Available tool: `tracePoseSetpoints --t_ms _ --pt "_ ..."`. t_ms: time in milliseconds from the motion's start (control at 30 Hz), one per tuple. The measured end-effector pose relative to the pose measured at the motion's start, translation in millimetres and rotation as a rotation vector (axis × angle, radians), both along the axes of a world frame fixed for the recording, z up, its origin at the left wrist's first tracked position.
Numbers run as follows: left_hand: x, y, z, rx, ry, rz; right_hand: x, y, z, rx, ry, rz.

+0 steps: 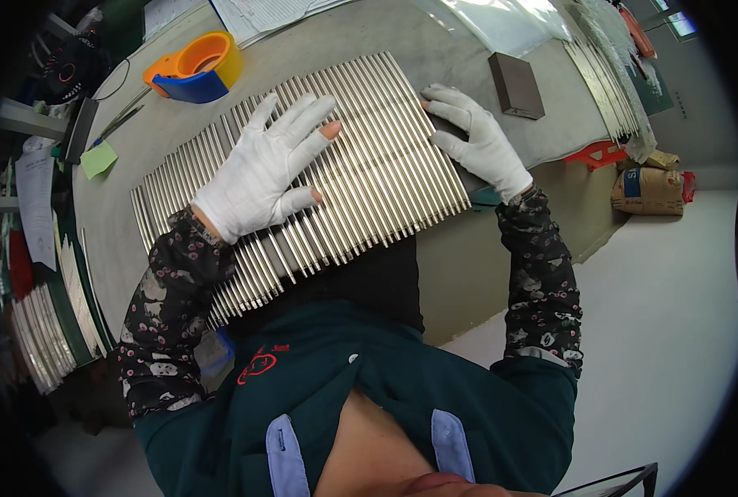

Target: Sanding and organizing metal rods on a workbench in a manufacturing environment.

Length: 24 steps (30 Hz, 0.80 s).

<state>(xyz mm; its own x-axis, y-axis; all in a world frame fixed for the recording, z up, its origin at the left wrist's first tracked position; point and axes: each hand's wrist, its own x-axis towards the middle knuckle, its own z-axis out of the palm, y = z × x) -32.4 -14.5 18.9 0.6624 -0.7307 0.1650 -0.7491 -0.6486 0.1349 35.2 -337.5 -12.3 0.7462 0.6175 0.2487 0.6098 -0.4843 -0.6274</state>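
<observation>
A wide row of several thin shiny metal rods [369, 166] lies side by side on a grey worktable [178, 124]. My left hand [265, 170], in a white glove with cut fingertips, rests flat on the rods with its fingers spread. My right hand [478, 142], also in a white glove, presses against the right edge of the rod row. Neither hand grips anything.
An orange and blue tape dispenser [197, 66] stands at the back left. A dark rectangular block [516, 84] lies at the right of the rods. More rods [605, 79] lie at the far right and stacked at the left [42, 331]. Papers [261, 15] and a green note [98, 158] are nearby.
</observation>
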Motion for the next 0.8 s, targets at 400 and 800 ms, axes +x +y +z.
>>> tracePoseSetpoints --t_ms 400,800 --pt "-143 168 -14 -0.171 -0.156 0.675 -24 -7 16 -0.062 -0.003 -0.005" --pt "-166 175 -42 -0.312 -0.091 0.852 -35 1 13 -0.009 -0.065 -0.087"
